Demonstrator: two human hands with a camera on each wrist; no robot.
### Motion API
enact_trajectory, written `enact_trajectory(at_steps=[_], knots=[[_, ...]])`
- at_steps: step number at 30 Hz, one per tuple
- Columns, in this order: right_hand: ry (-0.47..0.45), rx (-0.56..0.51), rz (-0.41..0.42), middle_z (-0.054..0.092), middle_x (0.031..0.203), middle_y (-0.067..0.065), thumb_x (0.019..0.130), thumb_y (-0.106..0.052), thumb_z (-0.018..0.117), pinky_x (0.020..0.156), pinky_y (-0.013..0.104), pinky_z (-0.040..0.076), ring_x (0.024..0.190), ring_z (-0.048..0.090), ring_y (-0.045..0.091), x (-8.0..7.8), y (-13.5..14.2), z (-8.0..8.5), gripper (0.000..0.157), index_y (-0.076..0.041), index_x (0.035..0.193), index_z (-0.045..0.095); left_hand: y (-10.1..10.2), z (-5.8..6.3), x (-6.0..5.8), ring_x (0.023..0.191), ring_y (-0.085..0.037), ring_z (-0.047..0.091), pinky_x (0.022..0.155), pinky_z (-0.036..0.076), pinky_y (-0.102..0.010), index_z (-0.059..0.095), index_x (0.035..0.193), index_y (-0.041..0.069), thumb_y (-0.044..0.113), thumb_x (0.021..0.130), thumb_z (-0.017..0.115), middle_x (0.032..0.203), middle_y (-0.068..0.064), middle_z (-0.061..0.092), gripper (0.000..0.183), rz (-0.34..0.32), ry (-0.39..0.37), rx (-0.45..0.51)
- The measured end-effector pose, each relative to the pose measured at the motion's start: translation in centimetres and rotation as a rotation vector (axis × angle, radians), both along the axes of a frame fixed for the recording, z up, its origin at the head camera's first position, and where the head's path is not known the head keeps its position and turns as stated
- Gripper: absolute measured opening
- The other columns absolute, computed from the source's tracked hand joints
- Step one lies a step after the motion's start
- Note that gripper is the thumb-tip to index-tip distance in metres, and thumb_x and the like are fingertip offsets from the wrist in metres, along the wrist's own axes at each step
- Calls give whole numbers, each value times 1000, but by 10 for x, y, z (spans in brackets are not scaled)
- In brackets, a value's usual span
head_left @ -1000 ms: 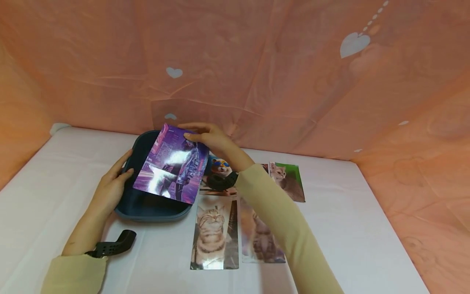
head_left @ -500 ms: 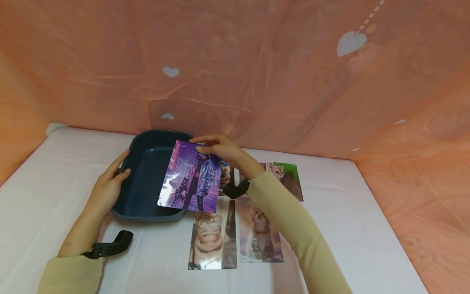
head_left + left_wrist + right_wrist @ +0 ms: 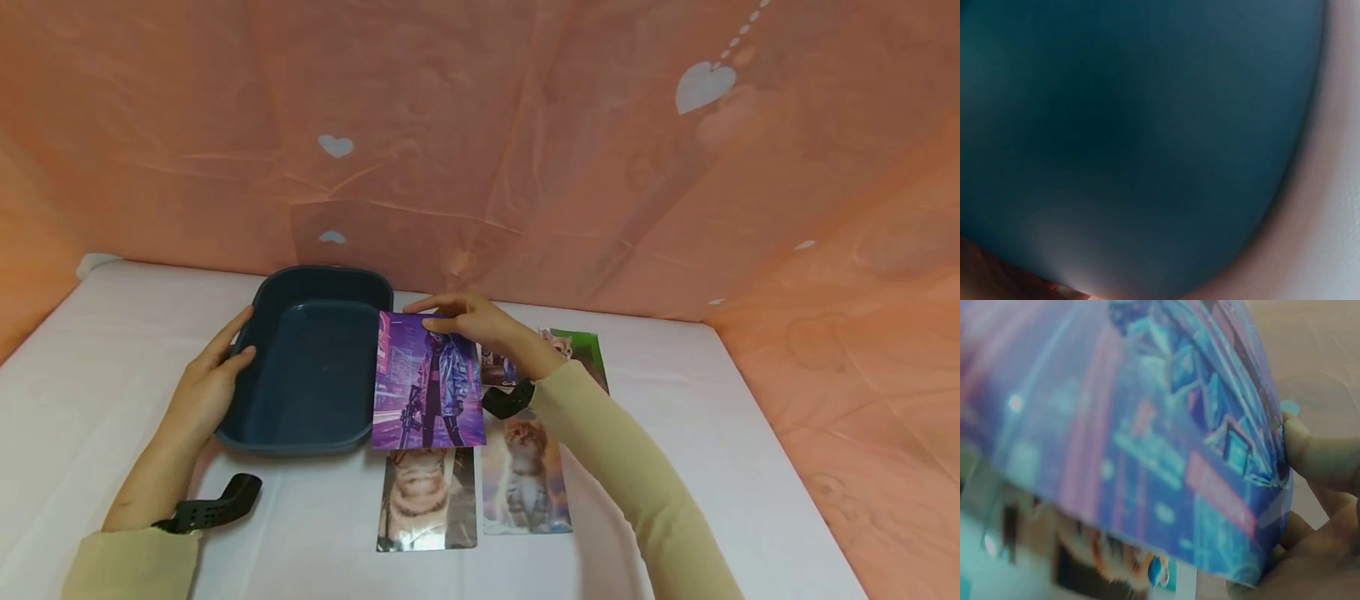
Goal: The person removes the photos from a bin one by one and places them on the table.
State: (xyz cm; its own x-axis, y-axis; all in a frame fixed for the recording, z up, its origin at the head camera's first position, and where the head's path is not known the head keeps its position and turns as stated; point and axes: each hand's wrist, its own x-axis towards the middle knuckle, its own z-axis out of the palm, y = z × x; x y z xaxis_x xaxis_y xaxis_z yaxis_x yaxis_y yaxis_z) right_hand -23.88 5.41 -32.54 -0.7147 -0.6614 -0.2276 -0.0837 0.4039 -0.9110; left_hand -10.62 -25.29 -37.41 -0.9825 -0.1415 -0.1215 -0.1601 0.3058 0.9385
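A purple glossy picture card (image 3: pixel 427 392) with an armed figure is pinched at its top edge by my right hand (image 3: pixel 480 321). The thumb (image 3: pixel 1322 456) lies on the printed face in the right wrist view, and the card bows. It hangs above the table beside a dark blue tray (image 3: pixel 311 383), covering part of a cat card (image 3: pixel 423 500) below. My left hand (image 3: pixel 202 387) holds the tray's left rim, thumb over the edge and index finger along the side. The tray's blurred blue wall (image 3: pixel 1147 125) fills most of the left wrist view.
A kitten card (image 3: pixel 527 483) lies right of the cat card. Behind it, a green-edged cat card (image 3: pixel 592 350) and another picture card (image 3: pixel 495 367) are partly hidden by my right arm. An orange cloth backdrop (image 3: pixel 450 125) rises behind the white table (image 3: pixel 675 467).
My right hand has carried the purple card rightward and nearer, from over the tray to over the cards, uncovering the tray's inside. The left hand keeps its place on the tray.
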Motion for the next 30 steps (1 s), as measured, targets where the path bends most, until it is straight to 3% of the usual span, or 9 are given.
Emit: enact_trajectory(at_steps=[7,16,23,30], knots=[[4,-22,36,65,114,13,97,-10,55,77,29,52,85,61,19,3,21,-6,34,-8,130,60,1,-1,0,142,-49,4,108,7,-69,11,154,34,34,104,35,158,-24,4,55,2,-2,10],[44,13,77,58,130,12,99,-12,51,84,30,48,94,58,18,6,46,-6,35,-9,133,57,-1,-1,0,142,-49,2,108,6,-69,12,153,37,35,103,35,158,-25,4,55,0,8,7],[45,43,21,57,131,12,98,-13,54,80,31,48,92,59,20,7,65,-5,35,-9,132,58,-3,0,-1,142,-49,3,108,5,-69,12,153,38,35,103,35,158,-25,4,55,-5,14,-3],[-33,53,-79,60,127,8,97,-16,57,79,31,51,97,61,22,13,84,-2,33,-16,130,61,-6,0,-2,141,-50,4,108,5,-69,12,153,36,34,103,34,157,-27,4,55,-6,22,-16]])
